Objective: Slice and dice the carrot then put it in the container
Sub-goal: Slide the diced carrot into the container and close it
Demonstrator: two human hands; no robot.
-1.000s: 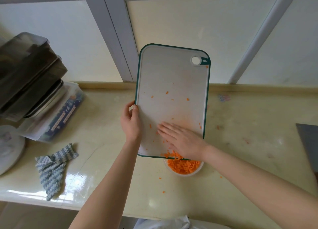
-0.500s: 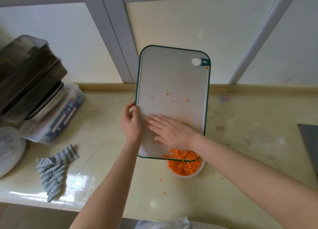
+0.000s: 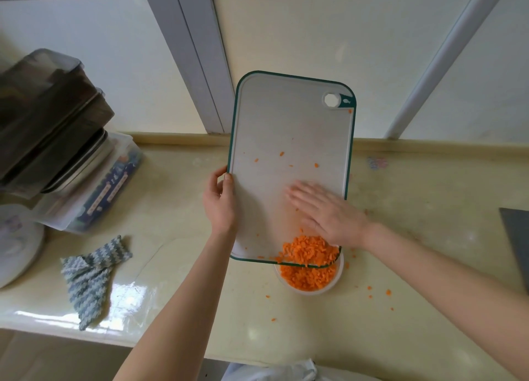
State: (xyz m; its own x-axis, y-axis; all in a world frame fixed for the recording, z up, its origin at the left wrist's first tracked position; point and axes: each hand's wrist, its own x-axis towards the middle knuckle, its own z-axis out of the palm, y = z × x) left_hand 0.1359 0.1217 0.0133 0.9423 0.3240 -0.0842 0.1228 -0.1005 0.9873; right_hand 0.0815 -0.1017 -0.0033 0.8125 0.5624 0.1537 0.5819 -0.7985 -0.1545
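With the board (image 3: pixel 286 128) gripped at 9 o'clock by the left hand (image 3: pixel 220 206), the carrot (image 3: pixel 307 252) should be swept toward 6 o'clock into the container (image 3: pixel 309 292) by the flat, open-fingered right hand (image 3: pixel 329 211).

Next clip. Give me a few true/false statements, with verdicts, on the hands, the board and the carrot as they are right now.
1. The left hand grips the cutting board by its left edge. True.
2. The right hand holds a knife. False: it lies flat on the board with straight fingers, just above the carrot pile; no knife is in it.
3. The container has diced carrot in it. True.
4. The board lies flat on the counter. False: it is tipped up, its lower edge over the container.
5. A striped cloth lies on the counter to the left of the board. True.
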